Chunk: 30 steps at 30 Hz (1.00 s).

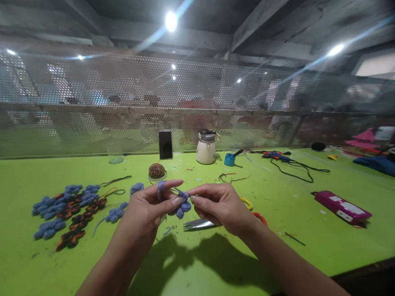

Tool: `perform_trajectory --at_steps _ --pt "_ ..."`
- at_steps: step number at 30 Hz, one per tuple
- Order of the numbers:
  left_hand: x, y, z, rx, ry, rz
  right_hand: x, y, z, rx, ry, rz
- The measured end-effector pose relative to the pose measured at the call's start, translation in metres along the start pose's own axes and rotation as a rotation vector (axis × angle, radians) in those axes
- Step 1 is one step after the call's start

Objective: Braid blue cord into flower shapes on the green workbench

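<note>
My left hand [149, 204] pinches a blue yarn flower [181, 208] between thumb and fingers, in front of me above the table. Blue yarn [160, 190] loops around its raised index finger and runs toward the flower. My right hand [221, 204] is closed at the flower's right edge, its thumb and index fingertips pressed together on what looks like a thin crochet hook, mostly hidden by the fingers. Under the right hand lie scissors [199, 224], with yellow and red-orange handle loops partly covered. Left of my hands are several blue flowers [49, 228] and dark orange-brown ones [71, 238].
Behind my hands stand a multicoloured yarn ball [157, 170], an upright phone [165, 144], a white jar [206, 149] and a blue pot [229, 160]. A glue gun [276, 156] with its cord and a magenta device [343, 207] lie right. A perforated screen [187, 86] backs the green table [101, 279].
</note>
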State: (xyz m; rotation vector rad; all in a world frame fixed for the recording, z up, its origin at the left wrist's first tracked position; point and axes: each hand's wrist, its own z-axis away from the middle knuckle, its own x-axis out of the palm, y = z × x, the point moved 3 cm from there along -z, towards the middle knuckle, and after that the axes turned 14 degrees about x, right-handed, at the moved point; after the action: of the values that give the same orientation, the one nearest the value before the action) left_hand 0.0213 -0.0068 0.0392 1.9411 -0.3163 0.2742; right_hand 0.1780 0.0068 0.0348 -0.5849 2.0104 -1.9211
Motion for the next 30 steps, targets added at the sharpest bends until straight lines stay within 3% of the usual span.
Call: perform_trajectory --at_steps 6,19,30 --pt "0.003 0.000 0.003 0.049 0.033 0.005 0.003 0.005 -0.001 0.132 -0.009 -0.099" --pt "0.005 0.006 0.004 0.198 -0.020 -0.297 0.008 0.012 -0.004 0.168 0.036 -0.138" --pt "-0.001 0.009 -0.001 0.117 -0.005 -0.110 0.007 0.007 0.001 0.154 0.027 -0.054"
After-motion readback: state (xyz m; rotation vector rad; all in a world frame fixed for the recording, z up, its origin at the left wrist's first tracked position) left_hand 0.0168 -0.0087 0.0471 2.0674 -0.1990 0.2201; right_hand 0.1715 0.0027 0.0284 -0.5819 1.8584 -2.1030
